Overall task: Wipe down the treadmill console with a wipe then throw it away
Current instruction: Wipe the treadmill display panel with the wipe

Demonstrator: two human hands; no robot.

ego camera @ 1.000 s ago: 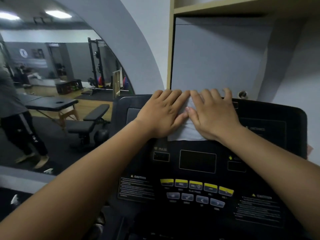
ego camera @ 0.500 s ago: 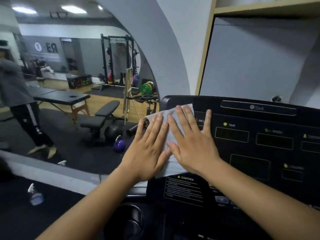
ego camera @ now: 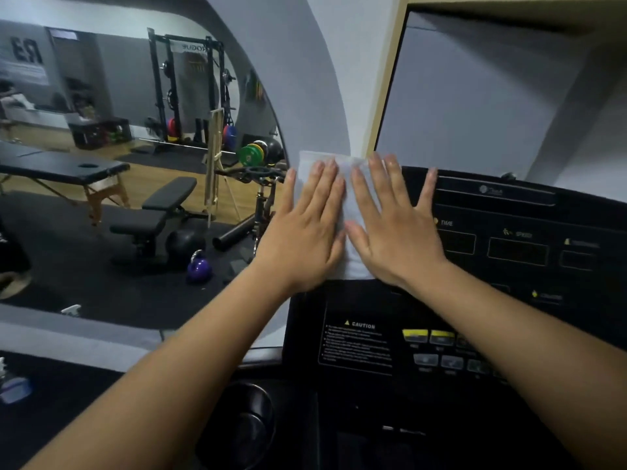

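A white wipe (ego camera: 349, 252) lies flat on the upper left corner of the black treadmill console (ego camera: 509, 266). My left hand (ego camera: 305, 232) and my right hand (ego camera: 393, 228) press on it side by side, fingers straight and spread, pointing up. The wipe's top edge sticks out past the console's upper rim. Most of the wipe is hidden under my palms. Below my hands are a caution label (ego camera: 356, 344) and yellow and grey buttons (ego camera: 431, 337).
A cup holder (ego camera: 244, 422) sits at the console's lower left. A big wall mirror (ego camera: 135, 164) on the left reflects gym gear: a bench, a massage table, a rack, a purple kettlebell. A spray bottle (ego camera: 13, 388) stands at the far left. A wood-framed grey panel (ego camera: 475, 96) rises behind the console.
Both hands slid the wipe from the console's top middle to its left edge, then up to the top left corner. The view turned left with them.
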